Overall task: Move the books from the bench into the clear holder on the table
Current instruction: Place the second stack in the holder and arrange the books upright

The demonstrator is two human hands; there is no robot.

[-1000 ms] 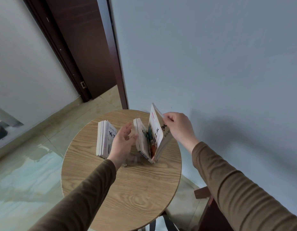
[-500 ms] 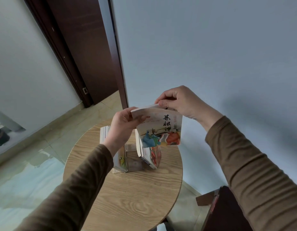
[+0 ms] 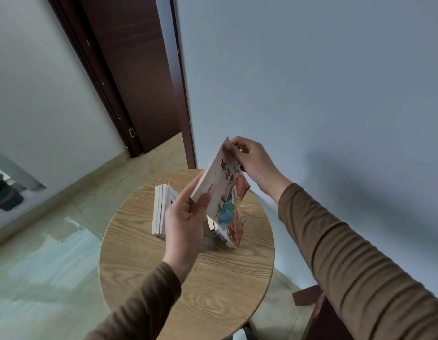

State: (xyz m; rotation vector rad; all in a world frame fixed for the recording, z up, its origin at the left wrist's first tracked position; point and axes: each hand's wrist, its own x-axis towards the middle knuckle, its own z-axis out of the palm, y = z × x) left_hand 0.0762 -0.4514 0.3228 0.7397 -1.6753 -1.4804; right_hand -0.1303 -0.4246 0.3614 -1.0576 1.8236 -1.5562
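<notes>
Head view, one moment. An illustrated book [image 3: 221, 192] is being held in the air over the round wooden table [image 3: 188, 285], above the clear holder [image 3: 209, 242]. Its long axis is running diagonally, upper end toward the far wall, lower end down toward the holder; the cover with black characters and a blue-and-red figure is facing the camera and to the right. The book is tilted, not upright.

The right hand [image 3: 256, 163] is pinching the book's top corner between thumb and fingertips. The left hand [image 3: 186, 217] is gripping the lower left edge, thumb on the cover, fingers curled behind.

Below the held book, a second illustrated book [image 3: 231, 231] is leaning in the right side of the holder; whether the two are touching cannot be told. A stack of white books [image 3: 161, 209] is standing at the holder's left side, partly hidden by the left hand. The holder itself is mostly hidden and hard to make out.

Compared with half a second ago: the book was then lying with its long axis nearly level, cover square to the camera, both hands on its top edge. It is now rotated toward vertical and sitting lower, closer to the holder.
</notes>
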